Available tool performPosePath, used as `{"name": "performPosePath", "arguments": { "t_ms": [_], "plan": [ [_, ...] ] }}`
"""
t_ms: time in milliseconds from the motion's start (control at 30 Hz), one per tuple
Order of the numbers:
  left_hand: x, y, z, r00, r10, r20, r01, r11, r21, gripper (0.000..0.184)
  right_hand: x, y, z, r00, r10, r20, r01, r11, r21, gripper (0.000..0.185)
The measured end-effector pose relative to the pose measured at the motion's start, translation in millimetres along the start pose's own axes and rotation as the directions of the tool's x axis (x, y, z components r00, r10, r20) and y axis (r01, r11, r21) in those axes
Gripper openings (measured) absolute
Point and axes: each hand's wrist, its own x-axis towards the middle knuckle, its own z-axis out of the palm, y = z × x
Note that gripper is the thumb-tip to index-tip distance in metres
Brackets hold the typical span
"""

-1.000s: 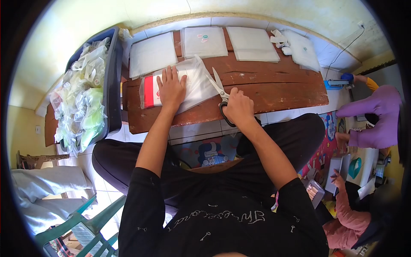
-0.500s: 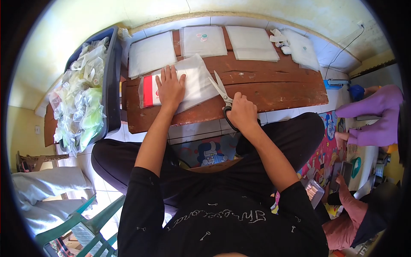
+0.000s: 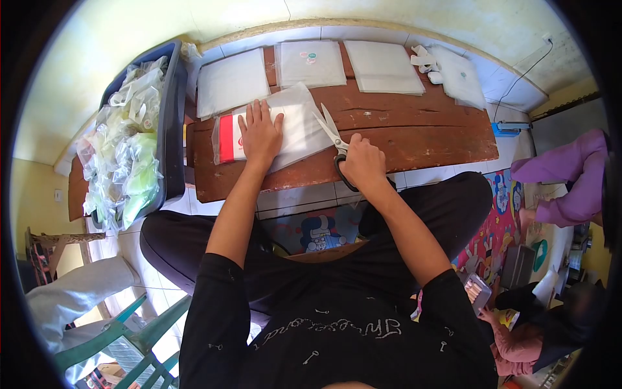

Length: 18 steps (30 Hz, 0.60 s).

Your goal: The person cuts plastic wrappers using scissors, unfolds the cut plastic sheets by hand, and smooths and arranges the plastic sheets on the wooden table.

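Observation:
My left hand (image 3: 262, 136) lies flat with its fingers apart on a clear plastic bag (image 3: 301, 129). Partly beneath that hand is a red-and-white printed packet (image 3: 227, 138). My right hand (image 3: 364, 161) grips the black handles of a pair of scissors (image 3: 333, 129). The scissors' blades are apart, and their tips point away from me near the bag's right edge. Whether a blade touches the plastic I cannot tell.
Stacks of clear plastic bags (image 3: 382, 68) lie along the far side of the wooden table (image 3: 414, 142). A dark bin (image 3: 173, 129) full of bagged items stands at left. A green chair (image 3: 97, 347) is behind at left. Other people are at right, one in purple trousers (image 3: 570, 175).
My right hand and the scissors have shifted slightly left, closer to the bag. My left hand stays on the bag. At right, a person's arm has moved toward a tray, and the purple-clad leg has shifted.

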Motion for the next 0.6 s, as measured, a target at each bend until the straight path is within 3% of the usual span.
{"name": "performPosePath", "arguments": {
  "t_ms": [600],
  "plan": [
    [0.6, 0.3, 1.3, 1.0, -0.007, -0.009, 0.007, 1.0, 0.0, 0.065, 3.3, 0.0, 3.9, 1.0, 0.003, -0.028, -0.003, 1.0, 0.011, 0.03]
  ]
}}
